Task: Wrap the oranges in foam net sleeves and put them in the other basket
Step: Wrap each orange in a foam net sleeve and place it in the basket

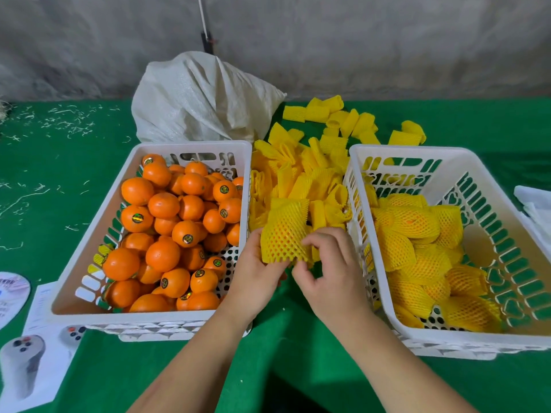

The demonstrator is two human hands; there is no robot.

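Your left hand (pixel 256 272) cups the netted orange (pixel 284 234) from below-left, fingers curled round it. Your right hand (pixel 331 263) pinches the sleeve's lower edge, thumb & fingers clamped on the foam. The orange sits between the two baskets, just above the green desk (pixel 74 162), in front of the loose sleeve pile (pixel 310 174). Left basket (pixel 89 234) is full of bare oranges (pixel 167 231), many w/ stickers. Right basket (pixel 507 210) holds wrapped oranges (pixel 417 251). White sack (pixel 202 96) behind, paper sheet (pixel 38 368) at bottom-left.
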